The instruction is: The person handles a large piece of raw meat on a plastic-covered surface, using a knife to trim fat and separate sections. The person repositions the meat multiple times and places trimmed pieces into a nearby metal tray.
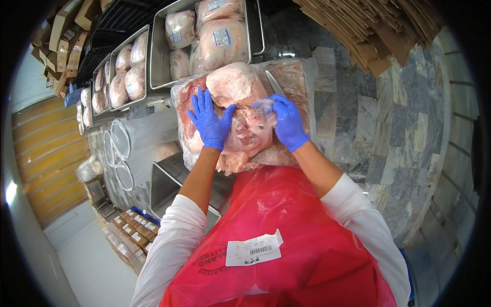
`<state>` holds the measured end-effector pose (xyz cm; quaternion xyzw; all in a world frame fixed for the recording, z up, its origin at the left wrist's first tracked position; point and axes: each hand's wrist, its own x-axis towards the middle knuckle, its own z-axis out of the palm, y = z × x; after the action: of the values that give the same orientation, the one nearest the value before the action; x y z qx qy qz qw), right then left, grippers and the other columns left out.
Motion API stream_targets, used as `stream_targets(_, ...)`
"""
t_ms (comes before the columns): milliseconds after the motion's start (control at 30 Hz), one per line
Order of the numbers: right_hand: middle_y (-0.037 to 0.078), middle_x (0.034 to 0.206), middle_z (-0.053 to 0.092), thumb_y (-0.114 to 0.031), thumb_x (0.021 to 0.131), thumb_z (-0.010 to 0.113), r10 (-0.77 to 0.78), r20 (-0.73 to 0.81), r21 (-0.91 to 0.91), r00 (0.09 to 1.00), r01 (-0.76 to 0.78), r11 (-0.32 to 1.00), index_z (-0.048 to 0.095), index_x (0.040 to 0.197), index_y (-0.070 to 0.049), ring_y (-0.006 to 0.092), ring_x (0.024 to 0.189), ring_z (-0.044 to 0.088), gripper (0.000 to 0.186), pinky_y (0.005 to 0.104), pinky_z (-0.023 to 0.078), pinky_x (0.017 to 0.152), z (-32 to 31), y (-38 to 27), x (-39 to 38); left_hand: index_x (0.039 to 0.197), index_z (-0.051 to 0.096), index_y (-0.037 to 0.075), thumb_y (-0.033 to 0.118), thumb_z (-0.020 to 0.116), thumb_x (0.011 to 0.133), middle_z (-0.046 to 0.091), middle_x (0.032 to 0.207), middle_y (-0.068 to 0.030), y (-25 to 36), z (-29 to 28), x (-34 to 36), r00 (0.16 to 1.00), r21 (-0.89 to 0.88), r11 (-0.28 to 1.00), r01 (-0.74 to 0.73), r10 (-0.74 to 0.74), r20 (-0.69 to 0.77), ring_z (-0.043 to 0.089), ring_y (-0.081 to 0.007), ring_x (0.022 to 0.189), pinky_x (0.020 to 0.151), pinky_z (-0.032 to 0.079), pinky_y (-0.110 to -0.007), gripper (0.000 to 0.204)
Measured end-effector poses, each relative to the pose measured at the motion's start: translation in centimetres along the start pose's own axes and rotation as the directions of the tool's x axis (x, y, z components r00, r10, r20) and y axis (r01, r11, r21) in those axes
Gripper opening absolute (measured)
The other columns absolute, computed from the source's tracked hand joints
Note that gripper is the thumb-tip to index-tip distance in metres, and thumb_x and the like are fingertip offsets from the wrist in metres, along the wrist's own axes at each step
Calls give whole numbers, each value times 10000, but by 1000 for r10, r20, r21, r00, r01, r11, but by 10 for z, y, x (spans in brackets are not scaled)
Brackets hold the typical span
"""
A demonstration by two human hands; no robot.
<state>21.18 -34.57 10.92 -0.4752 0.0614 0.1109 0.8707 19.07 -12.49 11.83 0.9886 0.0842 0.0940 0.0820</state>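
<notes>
Blue-gloved left hand [210,124] spread, gripping nothing, on large pink raw meat pieces [248,135] at the frame's upper centre, blue-gloved right hand [287,120] pinching crumpled clear plastic film [264,106], silver knife blade [274,83] just above, its handle hidden, grip on it unclear.

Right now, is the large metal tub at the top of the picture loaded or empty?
Loaded: the tub holds several film-wrapped packages. Cannot tell how many; the picture's edge cuts it off.
</notes>
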Motion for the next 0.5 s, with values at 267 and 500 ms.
stream_targets(267,7,647,480,-136,971,481,126,-136,41,983,-122,992,501,706,-141,135,519,456,266,322,410,496,5,40,39,1583,342,110,579,758,811,274,1666,-138,-8,2,1,999,-17,999,-37,37,16,212,-364,1543,1203,98,-661,994)
stream_targets(500,49,650,577,-88,922,559,212,-80,140,974,-199,970,608,760,-84,171,515,557,169,340,445,465,-62,81,34,1581,351,116,573,767,805,282,1663,-139,-10,2,3,996,-4,997,-82,82,23,212,-362,1545,1206,99,-654,992)
